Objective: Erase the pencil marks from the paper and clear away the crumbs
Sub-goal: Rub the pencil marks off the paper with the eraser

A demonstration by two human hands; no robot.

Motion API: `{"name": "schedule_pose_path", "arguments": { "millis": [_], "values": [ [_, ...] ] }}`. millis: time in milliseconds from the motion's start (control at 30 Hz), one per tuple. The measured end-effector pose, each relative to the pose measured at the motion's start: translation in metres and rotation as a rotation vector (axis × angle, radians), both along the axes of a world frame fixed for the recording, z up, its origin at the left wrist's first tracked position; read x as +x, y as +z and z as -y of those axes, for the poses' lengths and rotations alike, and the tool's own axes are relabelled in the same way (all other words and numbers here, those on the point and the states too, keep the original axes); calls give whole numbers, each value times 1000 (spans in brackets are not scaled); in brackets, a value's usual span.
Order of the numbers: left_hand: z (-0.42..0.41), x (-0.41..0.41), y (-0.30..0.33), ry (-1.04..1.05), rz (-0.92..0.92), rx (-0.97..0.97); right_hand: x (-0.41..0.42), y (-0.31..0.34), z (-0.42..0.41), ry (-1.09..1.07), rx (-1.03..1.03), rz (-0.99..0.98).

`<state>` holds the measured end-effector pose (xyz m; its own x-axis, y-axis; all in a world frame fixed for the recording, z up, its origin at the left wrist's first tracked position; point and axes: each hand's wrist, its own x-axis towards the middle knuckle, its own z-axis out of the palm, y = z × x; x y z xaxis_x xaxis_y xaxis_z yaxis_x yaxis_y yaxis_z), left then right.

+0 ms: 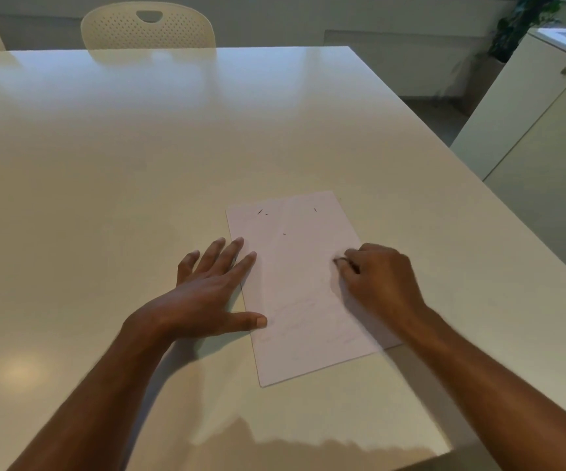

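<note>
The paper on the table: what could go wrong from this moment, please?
1. The left hand presses only the left edge of the paper, so hard rubbing by the right hand may crease or shift the sheet.
2. Dark crumbs lie near the far edge; a careless sweep could smear them or scatter them onto the table.

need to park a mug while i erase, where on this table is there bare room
The table is bare between the paper and the far chair, and everywhere left of the left hand. A narrower bare strip runs between the paper's right edge and the table's right edge. It is crowded only at the paper, where both hands, right hand included, and crumbs sit.
</note>
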<state>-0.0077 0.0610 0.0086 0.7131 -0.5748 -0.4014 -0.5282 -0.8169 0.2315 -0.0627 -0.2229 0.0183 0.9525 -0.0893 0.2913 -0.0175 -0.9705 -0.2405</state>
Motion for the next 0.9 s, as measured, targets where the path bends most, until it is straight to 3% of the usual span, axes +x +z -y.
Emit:
{"name": "schedule_pose_path", "arguments": {
  "millis": [67,233,367,600,900],
  "values": [
    [0,0,0,-1,0,-1,4,0,7,-37,15,22],
    [1,0,2,7,-5,-3,-16,-3,-18,107,103,-50],
    [1,-1,1,-1,11,7,4,0,15,-82,7,-5],
    [0,-1,2,3,6,9,-34,-9,-37,119,201,-22],
    [3,-9,6,71,-17,-70,-38,-19,-37,109,374,89]
  ]
}}
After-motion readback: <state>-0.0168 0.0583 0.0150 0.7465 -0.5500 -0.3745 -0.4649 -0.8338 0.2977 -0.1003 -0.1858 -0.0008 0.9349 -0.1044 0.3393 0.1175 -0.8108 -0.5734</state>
